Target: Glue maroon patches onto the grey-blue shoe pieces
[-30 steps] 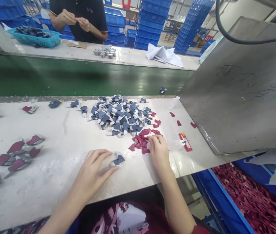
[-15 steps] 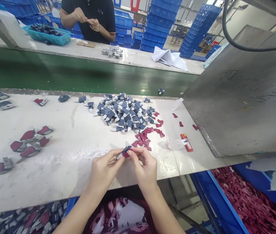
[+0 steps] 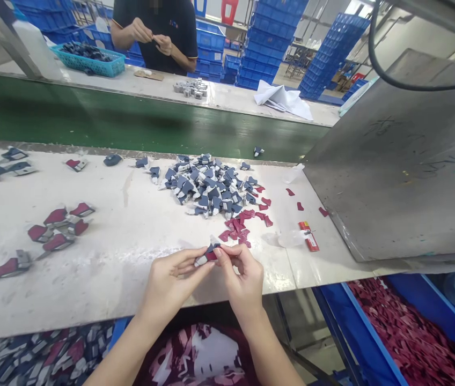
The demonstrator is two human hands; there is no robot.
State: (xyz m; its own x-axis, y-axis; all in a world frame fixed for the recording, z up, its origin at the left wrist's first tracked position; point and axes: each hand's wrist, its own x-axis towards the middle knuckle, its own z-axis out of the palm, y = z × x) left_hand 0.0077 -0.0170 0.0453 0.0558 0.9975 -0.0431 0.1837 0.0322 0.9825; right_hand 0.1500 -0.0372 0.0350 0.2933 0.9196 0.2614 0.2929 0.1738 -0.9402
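Between the fingertips of both hands is a small dark blue and white plastic piece (image 3: pixel 213 247) with a red insert (image 3: pixel 211 256) against it. My left hand (image 3: pixel 173 276) pinches its left end. At the right end my right hand (image 3: pixel 244 271) closes its thumb and fingers on it, hiding part of it. Just beyond lie loose red inserts (image 3: pixel 237 225), beside a heap of similar blue and white pieces (image 3: pixel 205 185). Several pieces with red faces (image 3: pixel 56 243) lie on the table to the left.
A small red packet (image 3: pixel 308 236) and clear plastic lie to the right, near a large metal panel (image 3: pixel 404 161). Blue bins of red inserts (image 3: pixel 416 327) and mixed pieces (image 3: pixel 42 359) sit below the table edge. Across the green conveyor (image 3: pixel 139 115) a co-worker (image 3: pixel 163 37) handles something small.
The piece between my fingers has turned slightly, showing more of its white end and red insert. The whole view has shifted a little as my head moved.
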